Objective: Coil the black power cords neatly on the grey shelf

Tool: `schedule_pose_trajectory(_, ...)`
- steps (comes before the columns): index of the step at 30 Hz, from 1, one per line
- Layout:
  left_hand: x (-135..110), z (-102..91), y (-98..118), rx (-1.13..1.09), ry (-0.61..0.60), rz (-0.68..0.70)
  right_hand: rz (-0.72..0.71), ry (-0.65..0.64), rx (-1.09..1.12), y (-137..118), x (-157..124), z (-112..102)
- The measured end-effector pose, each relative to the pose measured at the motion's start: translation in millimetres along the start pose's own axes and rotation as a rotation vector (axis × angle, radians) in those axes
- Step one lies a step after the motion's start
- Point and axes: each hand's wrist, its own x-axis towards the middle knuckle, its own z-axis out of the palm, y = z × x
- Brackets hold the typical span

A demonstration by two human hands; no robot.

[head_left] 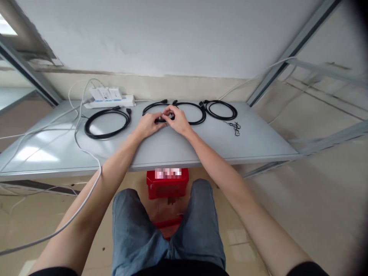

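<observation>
My left hand is closed on the near side of a coiled black cable lying on the grey shelf. Against it, my right hand has thumb and fingers pinched together over the same stretch of coil. What sits between those fingertips is too small to make out, though a thin dark strand shows just below them. Just right of the held coil lies another black cable coil, partly behind my right hand. Further right is a third coil, with a small tangle of black ties in front of it.
At the left lies one more black coil. Behind it stands a white power strip with white adapters. A white cord hangs across my left forearm. Below the shelf edge is a red bin between my knees.
</observation>
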Motion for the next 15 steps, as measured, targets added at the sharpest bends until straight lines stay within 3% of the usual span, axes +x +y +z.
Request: schedule_pose_trajectory(15,-2,-2.3,2,0.041,0.005,-0.014,-0.024,-0.053,-0.021,-11,-4,-4)
